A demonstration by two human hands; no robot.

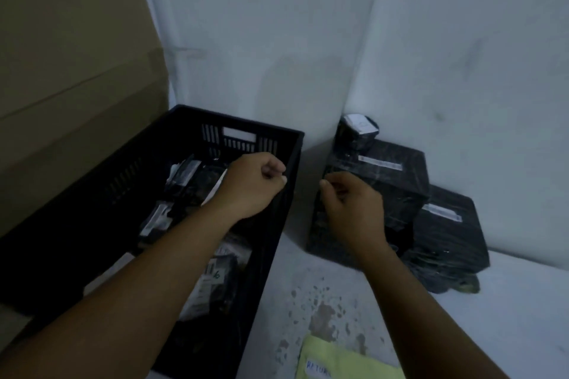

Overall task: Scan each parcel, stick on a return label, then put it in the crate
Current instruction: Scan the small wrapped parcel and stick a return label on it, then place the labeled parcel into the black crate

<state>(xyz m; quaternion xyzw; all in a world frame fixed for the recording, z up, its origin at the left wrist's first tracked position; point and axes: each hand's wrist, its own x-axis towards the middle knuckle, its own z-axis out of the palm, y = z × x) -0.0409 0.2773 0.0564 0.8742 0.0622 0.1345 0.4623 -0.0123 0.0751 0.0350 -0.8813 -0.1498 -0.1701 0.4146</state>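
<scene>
A black slatted crate (286, 144) stands at the left and holds several black-wrapped parcels (197, 181) with white labels. My left hand (255, 184) hovers over the crate's right rim with its fingers curled into a fist, and nothing shows in it. A large black-wrapped parcel (397, 181) with a white barcode strip sits to the right of the crate. My right hand (354, 206) is in front of that parcel's left edge with loosely curled fingers; I cannot tell whether it touches the wrap. A yellow sheet (348, 360) carrying a label marked "RETURN" lies at the bottom edge.
A second black parcel (452, 237) lies lower right of the big one, and a small wrapped parcel (357, 132) stands behind it in the wall corner. A tall cardboard box (70, 71) rises behind the crate. The white surface (323, 301) between crate and parcels is stained.
</scene>
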